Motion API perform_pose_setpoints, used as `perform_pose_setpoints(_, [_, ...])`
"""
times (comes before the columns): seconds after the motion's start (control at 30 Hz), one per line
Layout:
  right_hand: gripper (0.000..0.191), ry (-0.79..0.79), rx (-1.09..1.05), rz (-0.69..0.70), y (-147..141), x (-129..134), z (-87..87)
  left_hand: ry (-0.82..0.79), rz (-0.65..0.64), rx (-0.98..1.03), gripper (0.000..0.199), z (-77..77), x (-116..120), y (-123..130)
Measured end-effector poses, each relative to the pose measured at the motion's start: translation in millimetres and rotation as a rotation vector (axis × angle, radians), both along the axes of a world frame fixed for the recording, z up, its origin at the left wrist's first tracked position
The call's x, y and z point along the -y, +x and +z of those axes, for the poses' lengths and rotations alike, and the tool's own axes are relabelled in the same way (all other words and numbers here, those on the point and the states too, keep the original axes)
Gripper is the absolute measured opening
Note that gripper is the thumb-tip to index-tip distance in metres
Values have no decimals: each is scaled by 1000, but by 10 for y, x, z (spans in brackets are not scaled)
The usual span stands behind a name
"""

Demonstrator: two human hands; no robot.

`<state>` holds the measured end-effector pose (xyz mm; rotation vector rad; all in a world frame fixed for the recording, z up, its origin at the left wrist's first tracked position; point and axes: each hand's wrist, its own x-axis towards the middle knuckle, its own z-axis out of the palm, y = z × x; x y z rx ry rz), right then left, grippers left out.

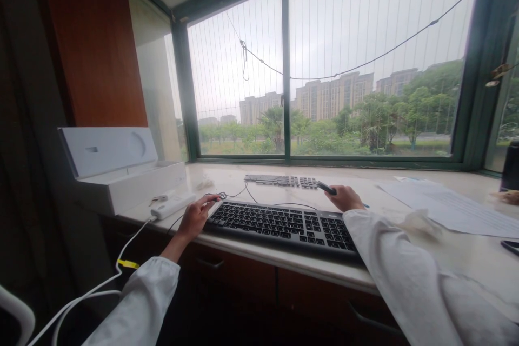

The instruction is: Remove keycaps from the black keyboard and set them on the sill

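The black keyboard (284, 225) lies along the front edge of the worktop (466, 259), its long axis running left to right and tilted a little, so the right end sits nearer the person. The left hand (195, 217) is at the keyboard's left end, fingers curled loosely around the thin black cable (227, 195) that loops there; the grip looks half closed on the cable, though how firmly cannot be told. The right hand (344, 198) rests just behind the keyboard's far right corner, closed around a dark slim object (326, 188), perhaps a pen or a tool, whose tip points left toward a second, grey keyboard (281, 180) lying further back near the window. So each hand flanks one end of the black keyboard, the left one nearer its edge. A white box (121, 173) with its lid up stands at the worktop's left end, a white adapter (172, 206) beside it, and papers (446, 205) lie to the right.
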<state>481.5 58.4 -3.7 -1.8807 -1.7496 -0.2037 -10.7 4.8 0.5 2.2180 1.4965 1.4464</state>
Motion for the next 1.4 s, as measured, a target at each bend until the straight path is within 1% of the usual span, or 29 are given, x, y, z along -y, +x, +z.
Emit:
perform_pose_setpoints(0.27, [27,-15,7,-5,14,-19,-17,4,-13,0,33,-9,-21,-6])
perform_pose_setpoints(0.5, [28,-15,4,-19,8,-6,-2,-2,2,2,35,-33,-58,-32])
perform_pose_setpoints(0.67, [28,-16,12,-5,5,-3,-3,-44,6,13,41,-26,-38,-21])
perform_pose_setpoints(0.8, [29,-15,10,-9,9,-5,-3,-42,5,7,43,-21,-27,-16])
perform_pose_setpoints(1.07, [28,-14,9,1,21,-18,-12,-23,36,-25,41,-33,-24,-31])
perform_pose_setpoints(1.4, [28,-15,23,-9,9,1,-1,-26,86,-37,43,3,27,10])
